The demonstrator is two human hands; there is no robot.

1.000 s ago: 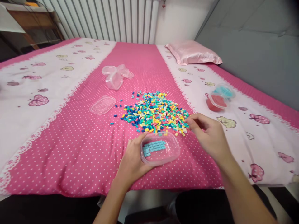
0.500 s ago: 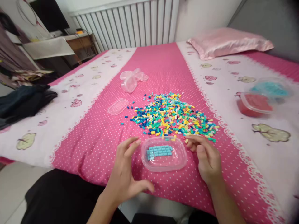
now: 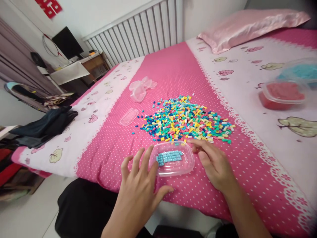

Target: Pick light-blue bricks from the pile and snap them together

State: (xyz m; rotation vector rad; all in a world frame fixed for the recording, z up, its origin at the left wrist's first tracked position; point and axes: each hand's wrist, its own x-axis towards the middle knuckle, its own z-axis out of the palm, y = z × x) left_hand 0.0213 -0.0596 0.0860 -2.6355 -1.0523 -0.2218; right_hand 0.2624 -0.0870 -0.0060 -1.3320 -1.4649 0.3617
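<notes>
A small clear plastic tub (image 3: 184, 168) with light blue bricks (image 3: 169, 156) in it sits on the pink dotted bedspread near the front edge. My left hand (image 3: 140, 190) hovers at its left side, fingers spread, holding nothing. My right hand (image 3: 214, 163) lies at the tub's right rim with its fingers stretched toward it. Just behind the tub lies a heap of small mixed-colour bricks (image 3: 185, 119).
A clear lid (image 3: 128, 117) and a few empty clear tubs (image 3: 141, 88) lie left of the heap. A tub of red bricks (image 3: 282, 95) and one of blue bricks (image 3: 300, 71) stand at the right. A pink pillow (image 3: 247, 24) is behind, dark clothes (image 3: 44, 127) at the left bed edge.
My left hand let go of the tub and opened beside it. My right hand came back from the heap to the tub's right rim. The view swung to the left.
</notes>
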